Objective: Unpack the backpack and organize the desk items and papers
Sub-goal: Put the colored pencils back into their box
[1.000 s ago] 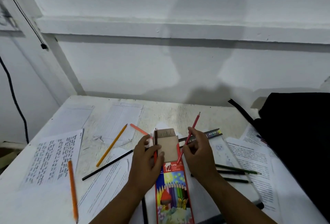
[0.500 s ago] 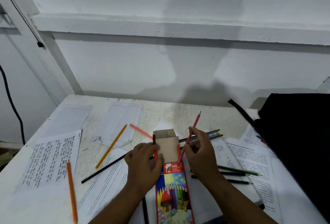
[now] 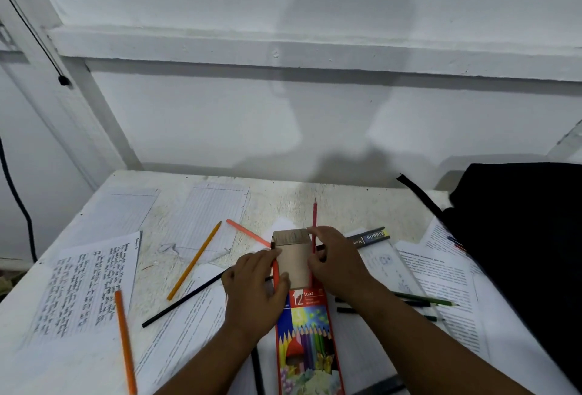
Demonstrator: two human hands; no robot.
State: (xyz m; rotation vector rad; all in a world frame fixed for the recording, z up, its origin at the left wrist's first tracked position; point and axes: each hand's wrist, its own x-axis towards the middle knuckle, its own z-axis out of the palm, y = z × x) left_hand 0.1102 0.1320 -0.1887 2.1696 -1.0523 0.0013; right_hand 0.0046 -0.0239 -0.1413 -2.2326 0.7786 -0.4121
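Your left hand grips the left edge of the coloured-pencil box, thumb on its opened cardboard flap, while your right hand pinches a red pencil upright at the flap's right edge, tip pointing away from you. Around the box, on the white desk, loose pencils lie over scattered papers: an orange pencil near left, a black pencil, a yellow pencil and green pencils to the right. Farther right sits the black backpack, overlapping some printed sheets.
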